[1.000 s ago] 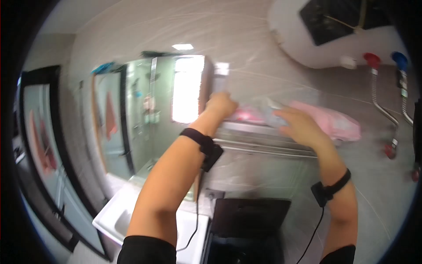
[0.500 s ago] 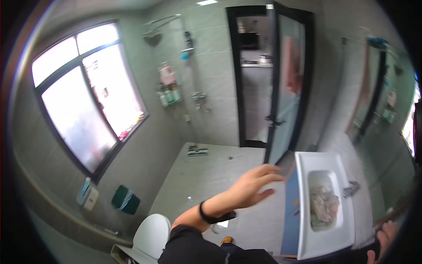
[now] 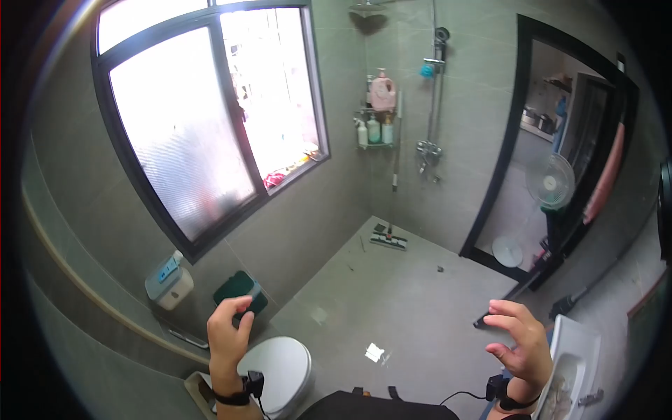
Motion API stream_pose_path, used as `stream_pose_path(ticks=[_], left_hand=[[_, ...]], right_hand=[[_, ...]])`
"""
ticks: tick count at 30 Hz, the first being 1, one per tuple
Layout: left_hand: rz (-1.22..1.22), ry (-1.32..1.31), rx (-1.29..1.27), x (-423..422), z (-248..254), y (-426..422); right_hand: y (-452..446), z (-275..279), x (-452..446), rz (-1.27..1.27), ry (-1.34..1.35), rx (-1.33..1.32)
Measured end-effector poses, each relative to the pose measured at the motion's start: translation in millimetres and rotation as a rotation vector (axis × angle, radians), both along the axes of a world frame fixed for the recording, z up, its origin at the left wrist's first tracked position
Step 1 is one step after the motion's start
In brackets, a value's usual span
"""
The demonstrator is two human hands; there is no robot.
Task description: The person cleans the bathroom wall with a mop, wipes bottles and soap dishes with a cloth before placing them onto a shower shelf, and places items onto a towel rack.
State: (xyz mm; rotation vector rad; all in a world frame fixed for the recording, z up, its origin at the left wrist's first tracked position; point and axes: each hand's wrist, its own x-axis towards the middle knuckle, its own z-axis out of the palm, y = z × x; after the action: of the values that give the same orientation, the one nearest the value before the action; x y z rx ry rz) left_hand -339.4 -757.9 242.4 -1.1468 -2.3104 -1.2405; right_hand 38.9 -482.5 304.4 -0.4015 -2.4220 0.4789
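Observation:
My left hand [image 3: 229, 332] is raised over the edge of the white toilet lid [image 3: 280, 371], its fingers curled but apart, holding nothing. Just behind its fingertips a dark green bin [image 3: 241, 288] hangs at the wall. On the right, my right hand [image 3: 521, 343] is up with fingers spread and nothing in it, beside the white washbasin [image 3: 581, 343]. Something pale, hard to make out, lies in the basin bowl. Both wrists wear black bands with small boxes and cables.
A flat mop [image 3: 388, 240] stands in the shower corner. Bottles fill a corner shelf [image 3: 376, 145]. The window [image 3: 189, 133] is at the left. Through the doorway on the right a fan [image 3: 550, 180] shows. A tissue box [image 3: 170, 285] is on the left wall.
The view has swung from the mirror and wall shelf to the window, toilet and floor. My hands have left the items on the shelf and are now both raised, apart and empty.

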Motion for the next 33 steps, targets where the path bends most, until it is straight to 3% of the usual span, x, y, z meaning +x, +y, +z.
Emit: stream_pose_path(ticks=[4, 9, 11, 18, 21, 25, 33], left_hand=[[0.062, -0.114, -0.039, -66, -20, 6], [0.135, -0.209, -0.08, -141, -62, 62], [0.154, -0.181, -0.138, -173, -68, 97], [0.184, -0.104, -0.102, -294, -39, 235], [0.191, -0.077, -0.064, -337, -31, 278], [0.165, -0.149, -0.056, -408, -44, 323], [0.183, -0.134, -0.106, -592, -140, 417]], right_hand=[[74, -8, -92, 0.149, -0.069, 0.028], [171, -23, -193, 0.132, -0.006, -0.28], [230, -43, -237, 0.22, 0.075, -0.267], [403, -41, -483, 0.299, 0.164, -0.539], [429, -29, -604, 0.434, 0.067, -0.59], [444, -34, -751, 0.546, -0.071, -0.471], [460, -130, -952, 0.59, -0.247, -0.396]])
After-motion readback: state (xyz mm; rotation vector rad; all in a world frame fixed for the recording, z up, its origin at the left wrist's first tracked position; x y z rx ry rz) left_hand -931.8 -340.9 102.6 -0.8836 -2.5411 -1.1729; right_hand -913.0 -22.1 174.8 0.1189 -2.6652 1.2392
